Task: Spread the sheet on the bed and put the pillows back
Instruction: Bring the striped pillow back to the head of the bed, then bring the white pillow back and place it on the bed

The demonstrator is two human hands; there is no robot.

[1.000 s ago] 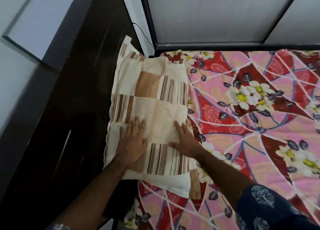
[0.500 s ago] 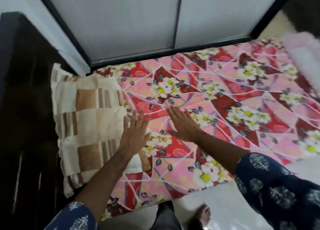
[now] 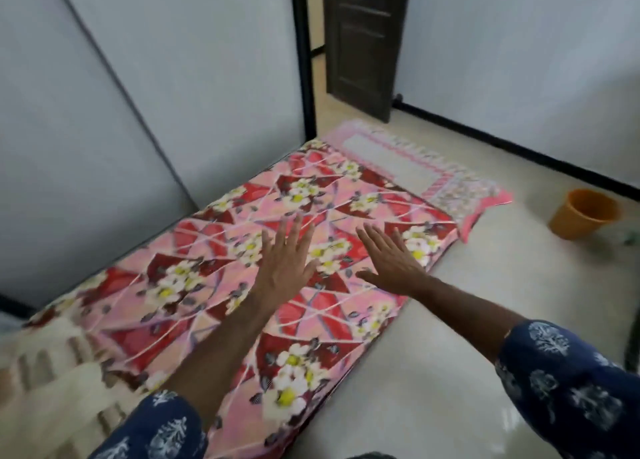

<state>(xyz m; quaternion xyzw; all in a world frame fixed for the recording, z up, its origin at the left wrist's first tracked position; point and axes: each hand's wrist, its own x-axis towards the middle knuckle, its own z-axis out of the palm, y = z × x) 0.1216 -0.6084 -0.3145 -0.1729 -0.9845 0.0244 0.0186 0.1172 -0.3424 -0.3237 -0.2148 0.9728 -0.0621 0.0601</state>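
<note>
A pink and red floral sheet [image 3: 194,285] lies spread over a low mattress that runs from the lower left toward the far doorway. My left hand [image 3: 285,261] and my right hand [image 3: 391,259] hover above its middle, fingers straight and spread, holding nothing. A cream and brown striped pillow [image 3: 52,389] lies at the near left end of the bed, blurred. A folded pink and grey cloth [image 3: 415,168] lies at the far end of the mattress.
Grey wall panels [image 3: 138,95] run along the bed's left side. A dark wooden door [image 3: 363,43] stands open beyond the bed. An orange bucket [image 3: 581,213] sits on the pale tiled floor [image 3: 450,372] at the right.
Both hands have left the pillow and moved out over the sheet. The view has swung right from the pillow end toward the foot of the bed and the door.
</note>
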